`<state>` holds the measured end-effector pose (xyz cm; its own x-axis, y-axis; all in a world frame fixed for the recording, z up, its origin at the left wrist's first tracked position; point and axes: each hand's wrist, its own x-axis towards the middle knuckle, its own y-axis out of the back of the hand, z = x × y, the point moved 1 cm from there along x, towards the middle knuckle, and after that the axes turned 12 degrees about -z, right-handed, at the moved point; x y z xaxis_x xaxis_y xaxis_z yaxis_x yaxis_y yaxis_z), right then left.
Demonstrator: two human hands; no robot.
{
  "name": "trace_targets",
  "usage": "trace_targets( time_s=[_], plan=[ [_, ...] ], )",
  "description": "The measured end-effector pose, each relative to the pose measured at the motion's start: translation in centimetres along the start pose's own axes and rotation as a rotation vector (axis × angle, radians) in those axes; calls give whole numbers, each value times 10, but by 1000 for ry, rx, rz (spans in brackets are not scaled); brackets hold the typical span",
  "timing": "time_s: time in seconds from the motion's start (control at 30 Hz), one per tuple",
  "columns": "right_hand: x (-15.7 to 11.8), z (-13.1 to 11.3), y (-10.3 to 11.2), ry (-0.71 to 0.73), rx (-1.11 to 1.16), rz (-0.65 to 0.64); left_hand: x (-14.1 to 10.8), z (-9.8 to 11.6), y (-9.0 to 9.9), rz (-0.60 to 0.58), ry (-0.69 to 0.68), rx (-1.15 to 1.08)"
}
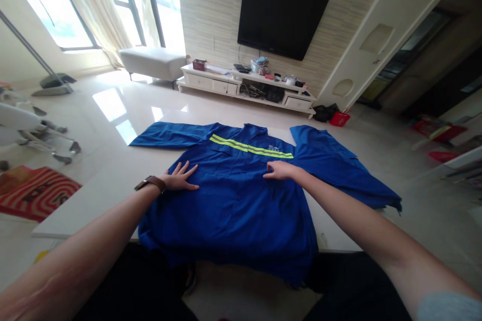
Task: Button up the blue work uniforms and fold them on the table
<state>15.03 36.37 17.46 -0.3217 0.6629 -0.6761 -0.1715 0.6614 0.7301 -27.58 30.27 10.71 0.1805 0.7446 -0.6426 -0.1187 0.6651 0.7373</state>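
Note:
A blue work jacket [226,210] lies spread front up on a white table [101,195], its collar away from me and its lower hem hanging over the near edge. A yellow-green and grey reflective stripe crosses the chest. My left hand [181,178], with a brown-strapped watch on the wrist, rests flat on the jacket's left side, fingers spread. Over the chest pocket on the right, my right hand [280,170] is curled, thumb and forefinger bent around a bit of the cloth. One sleeve stretches out left; the other lies folded to the right, past the table's edge.
Beyond the table stand a low white TV cabinet [211,83] with clutter and a grey-white bench [158,62]. A television [282,12] hangs on the wall. A red patterned bag [37,193] lies at the left, and a red bag [339,119] sits by the cabinet.

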Motion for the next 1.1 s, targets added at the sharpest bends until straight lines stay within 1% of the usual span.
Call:
trace_targets(
  time_s=[0.07,0.1,0.13,0.23,0.3,0.4,0.47,0.57,0.63,0.7,0.77,0.83,0.9,0.93,1.0,1.07,1.1],
  plan=[
    [13,2,9,-60,19,107,1,-1,-1,4,10,-3],
    [22,3,10,-95,28,127,1,0,-1,1,17,-6],
    [31,3,10,-128,38,123,1,1,0,-2,21,-7],
    [61,2,8,-186,61,49,2,4,0,0,28,-6],
    [80,0,12,-231,77,7,5,5,1,5,41,-10],
    [103,-2,25,-275,102,-49,11,1,2,22,63,-24],
    [116,-2,36,-266,104,-51,15,-2,3,48,73,-37],
    [133,0,52,-249,98,-7,13,-3,7,108,80,-55],
    [143,2,62,-250,103,28,7,4,9,122,75,-49],
    [151,1,71,-281,115,85,-2,15,10,88,44,-36],
    [153,-3,77,-315,111,197,-11,29,8,6,-5,-34],
    [146,-13,77,-291,78,317,-17,41,3,-79,-33,-36],
    [128,-27,66,-176,43,376,-19,48,-2,-114,-34,-22],
    [113,-35,55,-94,36,381,-18,50,-4,-110,-31,-11],
    [72,-50,23,116,31,376,-15,51,-7,-85,-33,2],
    [19,-60,-19,350,15,362,-12,50,-9,-66,-39,8],
    [-9,-62,-41,465,9,319,-11,50,-9,-64,-40,11]
  ],
)
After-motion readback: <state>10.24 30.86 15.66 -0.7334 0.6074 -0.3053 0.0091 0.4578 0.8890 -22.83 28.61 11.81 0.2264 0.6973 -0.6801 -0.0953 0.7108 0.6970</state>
